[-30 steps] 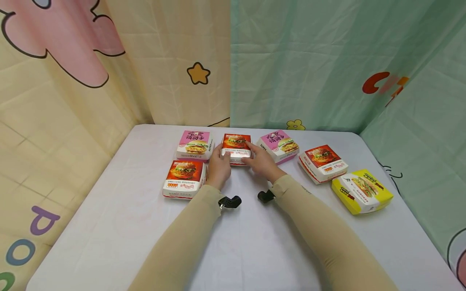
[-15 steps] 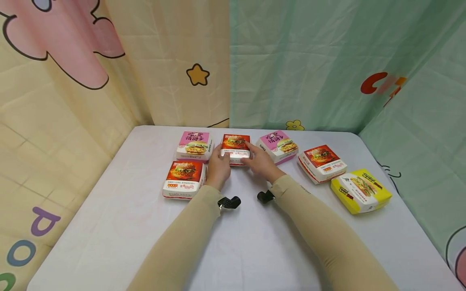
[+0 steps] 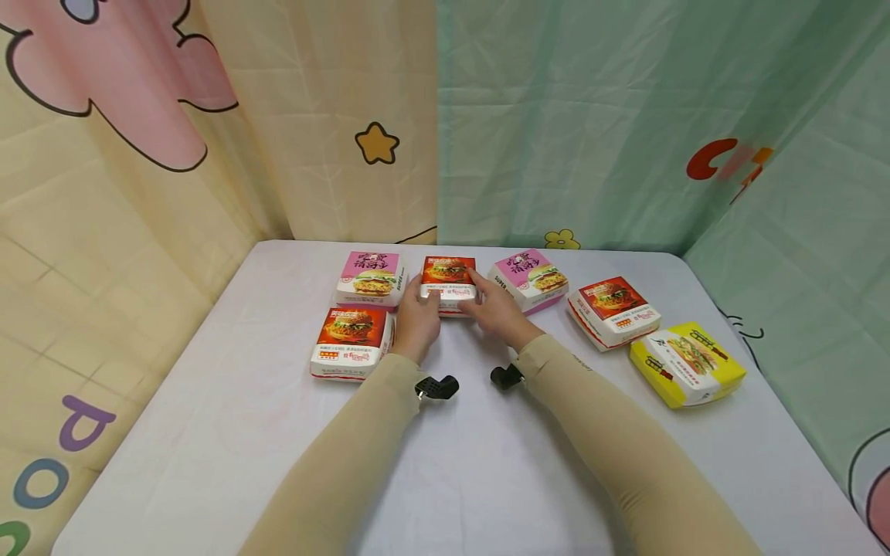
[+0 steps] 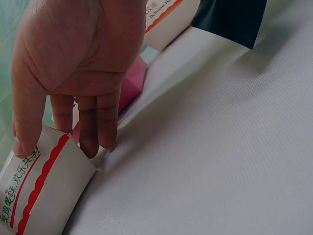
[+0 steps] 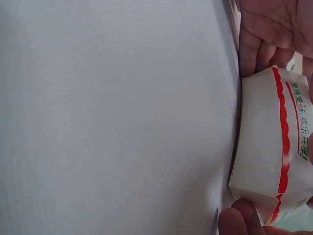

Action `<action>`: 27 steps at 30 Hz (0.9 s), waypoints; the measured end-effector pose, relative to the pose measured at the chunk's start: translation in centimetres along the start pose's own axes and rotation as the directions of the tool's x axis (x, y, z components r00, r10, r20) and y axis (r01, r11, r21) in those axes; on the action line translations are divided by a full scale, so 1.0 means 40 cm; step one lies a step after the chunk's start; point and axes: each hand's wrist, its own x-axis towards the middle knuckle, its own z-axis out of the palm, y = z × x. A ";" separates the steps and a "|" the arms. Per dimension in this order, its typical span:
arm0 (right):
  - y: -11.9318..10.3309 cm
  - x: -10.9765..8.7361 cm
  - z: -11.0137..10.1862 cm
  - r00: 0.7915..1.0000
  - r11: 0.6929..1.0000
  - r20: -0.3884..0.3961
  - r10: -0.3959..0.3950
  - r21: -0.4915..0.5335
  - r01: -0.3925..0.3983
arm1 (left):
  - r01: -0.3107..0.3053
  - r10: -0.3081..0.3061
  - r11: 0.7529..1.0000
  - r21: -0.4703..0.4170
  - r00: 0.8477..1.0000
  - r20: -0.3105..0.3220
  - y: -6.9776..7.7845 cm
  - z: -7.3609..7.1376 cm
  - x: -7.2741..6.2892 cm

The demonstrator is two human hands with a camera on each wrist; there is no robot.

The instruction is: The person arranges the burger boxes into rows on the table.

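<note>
Both hands are on a red and white burger box [image 3: 448, 272] lying flat toward the back of the table. My left hand [image 3: 417, 320] grips its left end, thumb on the front and fingers down along the side, as the left wrist view shows at the box corner [image 4: 51, 181]. At the right end, my right hand [image 3: 502, 310] holds the box with thumb at the front and a finger over the top. In the right wrist view, fingertips [image 5: 234, 223] sit low against the carton's end. The box's underside is hidden.
Left of the held box lie a pink burger box [image 3: 371, 276] and a red one [image 3: 353, 340]. To its right are another pink box [image 3: 531, 278], a red box [image 3: 613, 310] and a yellow box [image 3: 688, 363]. Curtains [image 3: 577, 116] hang behind the white table [image 3: 208, 432].
</note>
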 end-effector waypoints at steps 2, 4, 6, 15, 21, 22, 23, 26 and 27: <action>0.000 0.000 0.000 1.000 1.000 -0.002 -0.004 -0.003 0.004 | 0.002 -0.002 1.000 0.001 1.000 0.002 0.000 0.000 0.000; 0.000 0.001 0.000 1.000 1.000 -0.004 -0.005 -0.005 0.005 | 0.002 -0.002 1.000 -0.001 1.000 0.003 0.000 -0.001 0.000; 0.000 0.000 0.000 1.000 1.000 -0.001 0.000 -0.006 0.000 | 0.001 -0.001 1.000 -0.004 1.000 0.004 0.001 -0.002 -0.002; -0.001 -0.001 0.000 1.000 1.000 0.008 0.020 -0.001 -0.020 | -0.003 0.003 1.000 -0.005 1.000 0.003 0.009 -0.006 -0.010; -0.002 -0.009 -0.002 1.000 1.000 0.008 -0.013 -0.011 0.013 | -0.021 0.021 1.000 -0.014 1.000 -0.008 0.006 -0.004 -0.009; -0.002 -0.010 -0.003 1.000 1.000 0.010 -0.017 -0.011 0.018 | -0.025 0.025 1.000 -0.015 1.000 -0.011 0.006 -0.003 -0.008; -0.003 -0.011 -0.003 1.000 1.000 0.011 -0.022 -0.013 0.022 | -0.027 0.027 0.999 -0.019 1.000 -0.013 0.006 -0.003 -0.008; -0.004 -0.014 -0.002 1.000 1.000 0.010 -0.024 -0.013 0.024 | -0.026 0.026 0.999 -0.019 1.000 -0.014 0.008 -0.003 -0.009; -0.004 -0.014 -0.002 1.000 1.000 0.010 -0.023 -0.011 0.024 | -0.027 0.026 0.999 -0.019 1.000 -0.015 0.008 -0.003 -0.010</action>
